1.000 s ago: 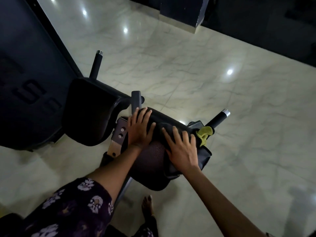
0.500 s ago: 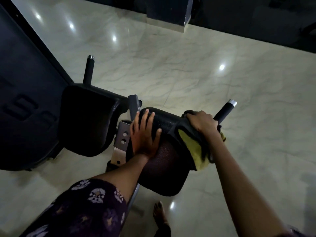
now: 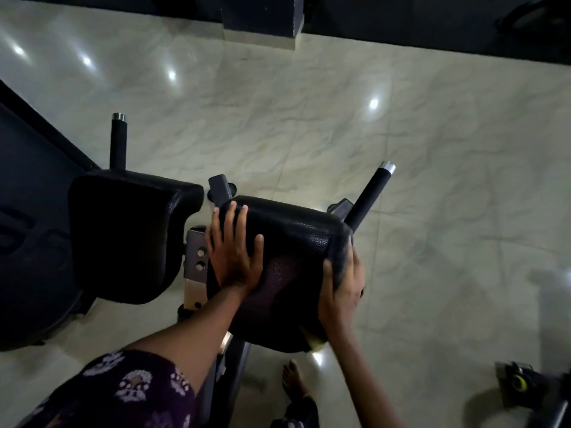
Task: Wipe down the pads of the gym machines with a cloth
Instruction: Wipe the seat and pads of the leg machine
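Partly hidden cloth (image 3: 316,343) under right hand (image 3: 341,284), pad (image 3: 296,233) edge blurred

The 2 pads are black with a pebbled grain: the right pad (image 3: 290,236) and, left of it, the left pad (image 3: 123,236). Behind the right pad, 2 black handles (image 3: 369,196) end in silver caps. The floor (image 3: 309,118) around it is pale cream marble with grey veining. The sleeve (image 3: 123,393) nearest the camera is dark purple with white floral motifs.
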